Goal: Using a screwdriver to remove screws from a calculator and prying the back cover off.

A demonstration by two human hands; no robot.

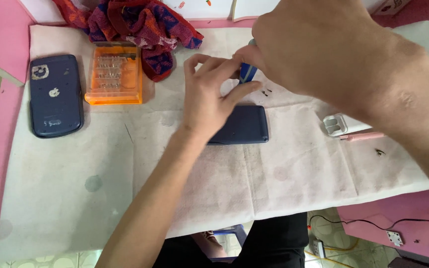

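The blue screwdriver (247, 72) stands nearly upright, its long axis running from the right hand (319, 49) down toward the dark blue device (242, 125), the lower end pointing at the device's far edge. Only a short blue stretch of the handle shows; the tip is too small to tell.

The right hand closes its grip around the top of the screwdriver, fingers curled together over it. The left hand (209, 94) rests on the left part of the device, its thumb and forefinger pressed in on the screwdriver's shaft from the side.

The device is a dark blue, rounded rectangular slab lying flat near the middle of the table (65, 198), which is covered with a stained white cloth; its long axis runs left to right. A few tiny dark screws (266, 91) lie just beyond it.

To the far left lies a second dark blue phone-like slab (55, 95), long axis front to back. Beside it sits an orange bit case (114, 74), touched by a crumpled red-and-purple cloth (140, 25). To the right, a small white part (336, 124) and a pink tool (361, 136) lie partly hidden by the right forearm.
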